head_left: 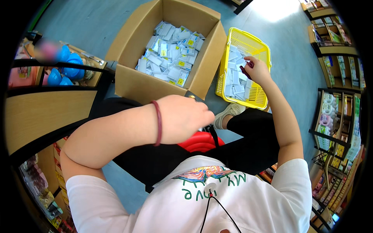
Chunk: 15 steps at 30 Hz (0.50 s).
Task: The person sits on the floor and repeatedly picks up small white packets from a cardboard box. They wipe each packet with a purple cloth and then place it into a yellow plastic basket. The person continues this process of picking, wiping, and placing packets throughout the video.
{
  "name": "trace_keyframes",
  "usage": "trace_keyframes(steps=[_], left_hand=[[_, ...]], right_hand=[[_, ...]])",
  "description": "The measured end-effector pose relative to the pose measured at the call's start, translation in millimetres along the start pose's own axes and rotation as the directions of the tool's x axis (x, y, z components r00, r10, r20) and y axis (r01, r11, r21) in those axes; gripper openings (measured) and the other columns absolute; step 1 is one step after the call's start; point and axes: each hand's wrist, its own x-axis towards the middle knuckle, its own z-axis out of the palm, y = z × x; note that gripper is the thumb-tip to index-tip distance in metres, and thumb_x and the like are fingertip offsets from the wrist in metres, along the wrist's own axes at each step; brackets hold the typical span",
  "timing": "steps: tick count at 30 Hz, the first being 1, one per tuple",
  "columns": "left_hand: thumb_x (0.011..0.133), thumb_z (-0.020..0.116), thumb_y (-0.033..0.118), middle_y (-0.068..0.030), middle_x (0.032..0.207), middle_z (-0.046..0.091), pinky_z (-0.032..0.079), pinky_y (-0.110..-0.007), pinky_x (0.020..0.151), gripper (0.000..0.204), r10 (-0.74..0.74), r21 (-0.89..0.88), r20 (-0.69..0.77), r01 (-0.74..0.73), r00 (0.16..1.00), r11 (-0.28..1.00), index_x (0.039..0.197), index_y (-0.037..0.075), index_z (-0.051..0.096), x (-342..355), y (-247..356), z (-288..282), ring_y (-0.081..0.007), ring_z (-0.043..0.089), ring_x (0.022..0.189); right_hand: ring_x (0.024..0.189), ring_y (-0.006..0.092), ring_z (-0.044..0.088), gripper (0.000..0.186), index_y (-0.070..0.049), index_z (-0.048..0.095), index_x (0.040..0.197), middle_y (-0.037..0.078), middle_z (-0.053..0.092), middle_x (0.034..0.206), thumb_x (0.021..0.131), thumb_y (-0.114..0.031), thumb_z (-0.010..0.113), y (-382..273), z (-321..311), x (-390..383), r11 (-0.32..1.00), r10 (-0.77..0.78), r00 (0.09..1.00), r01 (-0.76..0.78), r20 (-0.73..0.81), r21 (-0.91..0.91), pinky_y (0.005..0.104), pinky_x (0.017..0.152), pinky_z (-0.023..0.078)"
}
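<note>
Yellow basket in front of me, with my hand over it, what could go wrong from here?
The small dark red item at the fingers of your right hand could slip and get mixed in with the loose pale tags in the basket. Your white shoe is right by the basket's near end, so shifting that foot might nudge it.

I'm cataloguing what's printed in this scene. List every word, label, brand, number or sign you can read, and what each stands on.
White shirt: large green lettering by a multicoloured drawing; legible in part, not copied here.
Tags in the cardboard box: some have yellow or blue patches; print too small to read.
Tags in the yellow basket: no readable print.
Packages on the right-hand shelves: too small and blurred to read.
</note>
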Motion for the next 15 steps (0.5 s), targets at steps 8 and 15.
trace_keyframes(steps=[8,15], left_hand=[[0.081,0.053,0.007,-0.0166,0.089,0.06,0.05,-0.038,0.076,0.014,0.1,-0.051,0.139,-0.094,0.985,0.994,0.093,0.001,0.054,16.9,-0.6,-4.1,-0.0321,0.062,0.083],[0.081,0.051,0.009,-0.0173,0.087,0.061,0.052,-0.04,0.067,0.015,0.107,-0.095,0.248,-0.086,0.963,0.992,0.09,-0.002,0.056,18.1,-1.8,-9.2,-0.0322,0.063,0.083]], right_hand=[[0.077,0.0219,0.063,0.031,-0.009,0.061,0.108,0.008,0.063,0.087,0.077,-0.014,0.062,-131.7,22.2,21.0,0.815,-0.556,0.831,0.552,-0.03,0.176,0.0312,0.07,0.051],[0.098,0.0302,0.061,0.035,-0.011,0.061,0.111,0.012,0.064,0.107,0.077,-0.022,0.061,-213.7,132.9,91.7,0.83,-0.381,0.825,0.504,0.416,-0.238,0.0398,0.078,0.051]])
